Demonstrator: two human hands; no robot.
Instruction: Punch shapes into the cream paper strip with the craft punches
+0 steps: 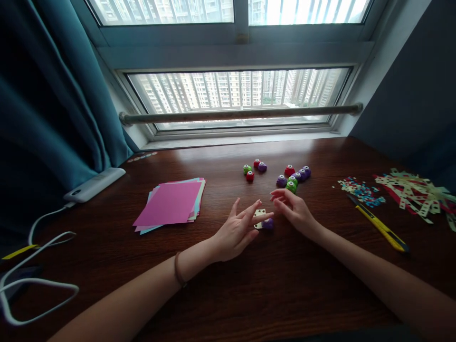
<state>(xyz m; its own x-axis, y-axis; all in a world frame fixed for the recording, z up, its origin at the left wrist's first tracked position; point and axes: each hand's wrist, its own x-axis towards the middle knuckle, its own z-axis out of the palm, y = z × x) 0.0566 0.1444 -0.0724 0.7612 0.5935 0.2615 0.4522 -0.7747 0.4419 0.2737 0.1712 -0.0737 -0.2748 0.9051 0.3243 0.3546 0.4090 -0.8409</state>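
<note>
My left hand (237, 232) hovers at the middle of the table with its fingers spread, palm turned sideways. Partly behind those fingers lie a small pale card with dark star marks (260, 213) and a small purple piece (268, 223). To their right is my right hand (294, 211), its fingers loosely bent and thumb apart, with nothing visible between them. Just beyond it sits a cluster of small red, green and purple pieces with white ring tops (291, 185). A smaller group, including a red piece (250, 176), stands further left.
A stack of coloured paper (169, 204) lies on the left. On the right are a yellow utility knife (383, 228), small colourful bits (363, 190) and a heap of pale punched strips (420, 190). A white power strip (95, 184) with a looping cable sits by the curtain (96, 95).
</note>
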